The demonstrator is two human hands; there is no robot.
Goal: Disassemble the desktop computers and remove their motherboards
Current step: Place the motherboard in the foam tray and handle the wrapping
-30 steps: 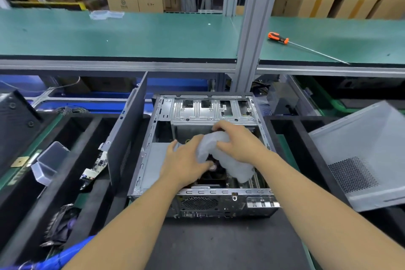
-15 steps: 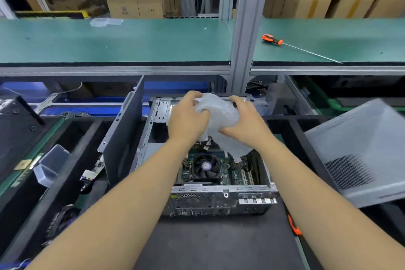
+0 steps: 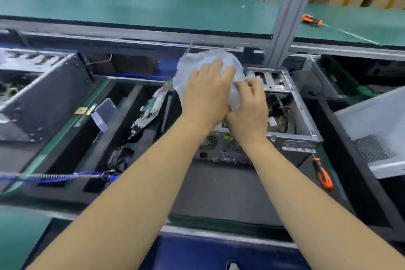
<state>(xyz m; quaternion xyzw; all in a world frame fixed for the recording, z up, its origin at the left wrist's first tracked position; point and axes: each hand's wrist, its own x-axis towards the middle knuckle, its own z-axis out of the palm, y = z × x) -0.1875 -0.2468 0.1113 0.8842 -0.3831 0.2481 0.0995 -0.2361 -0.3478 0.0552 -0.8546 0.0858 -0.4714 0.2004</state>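
Fingers: both hands grasp a crumpled clear plastic bag; the left hand lies over its near face with fingers curled onto it, the right hand pinches its right edge.
Bag position: held up over the far left corner of the open case, clear of the parts inside.
Task's thing: the desktop computer case lies on its side on the dark mat, centre right, its side panel off; loose cables show inside. The motherboard is mostly hidden behind the hands, so I cannot tell how it sits.
Done so far: case opened; a grey side panel leans at far right.
Left to do: judging by this, the bag must be put aside, then cables and screws freed and the board lifted out.
Tools: an orange screwdriver lies near the case's right; another orange screwdriver rests on the far green shelf.
Left trays: pulled circuit boards and a small clear box.
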